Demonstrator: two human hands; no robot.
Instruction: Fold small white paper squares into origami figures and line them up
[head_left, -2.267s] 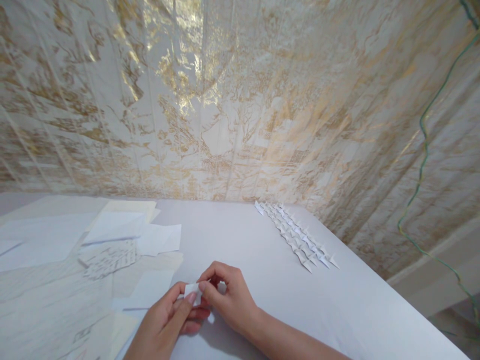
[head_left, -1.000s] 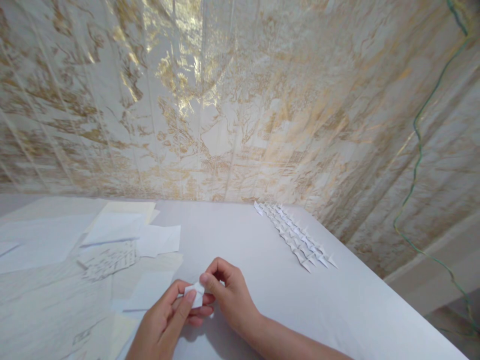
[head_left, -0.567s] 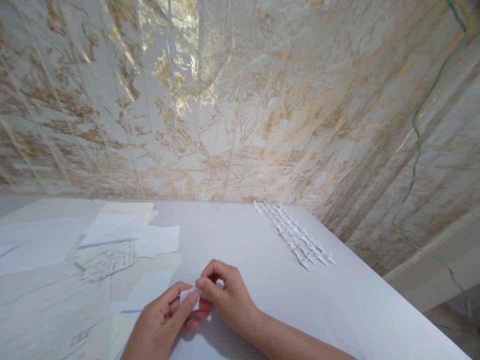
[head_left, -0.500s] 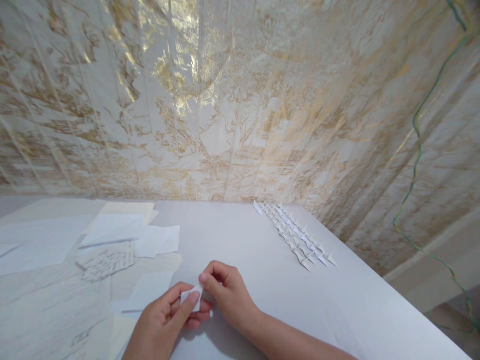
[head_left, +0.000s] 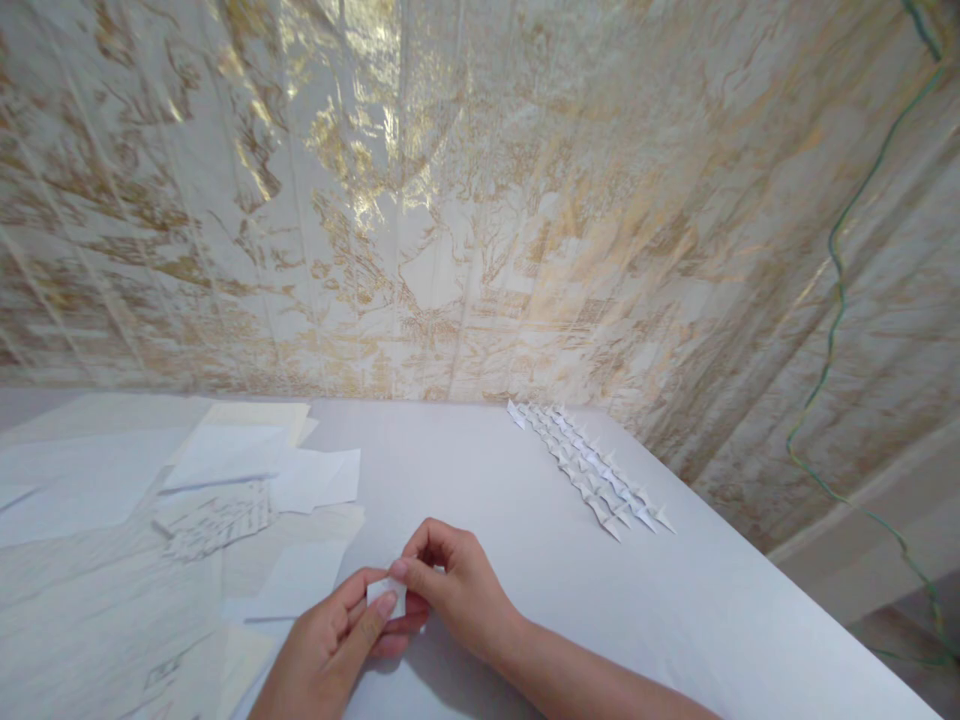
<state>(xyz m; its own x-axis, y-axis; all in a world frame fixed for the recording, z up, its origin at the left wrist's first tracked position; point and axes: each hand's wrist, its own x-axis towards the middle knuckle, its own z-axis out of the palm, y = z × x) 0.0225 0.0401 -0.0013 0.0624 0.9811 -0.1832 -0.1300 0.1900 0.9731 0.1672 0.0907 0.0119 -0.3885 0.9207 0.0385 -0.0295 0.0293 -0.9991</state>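
A small folded piece of white paper (head_left: 397,599) is held between my two hands just above the table, low in the middle of the head view. My left hand (head_left: 334,630) grips it, with the thumb pressed on its face and the fingers behind. The thumb and index finger of my right hand (head_left: 457,580) pinch its upper edge. The right hand's other fingers curl out of sight behind. To the right, rows of small folded white paper pieces with pointed tips (head_left: 592,465) lie on the table.
Loose sheets of paper (head_left: 90,480), some with writing, overlap across the table's left side. A patterned white and gold covering (head_left: 420,250) rises behind the white table (head_left: 660,620). At the right hangs a green cord (head_left: 830,340) beyond the table's edge.
My right hand's pinching fingertips have moved slightly left and down along the paper's top edge. The raised corner of the paper now lies flatter. The left hand keeps its grip.
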